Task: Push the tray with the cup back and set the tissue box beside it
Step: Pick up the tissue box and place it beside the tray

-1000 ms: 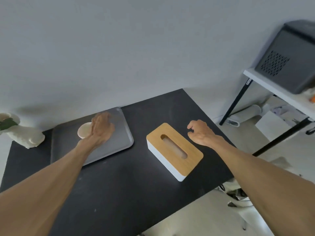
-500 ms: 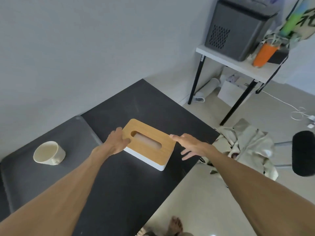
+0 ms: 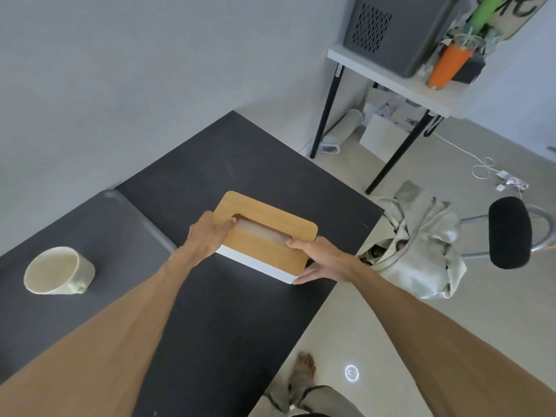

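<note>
The tissue box (image 3: 264,236), right of the tray (image 3: 99,236) holding the cup (image 3: 57,270), is clasped at opposite ends by the left hand (image 3: 207,236) and right hand (image 3: 323,261); its wooden lid could be dislodged by uneven pressure.

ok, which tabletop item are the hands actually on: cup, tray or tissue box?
The tissue box, wooden lid on white base: left hand and right hand grip its ends. Cup sits untouched on the tray.
</note>
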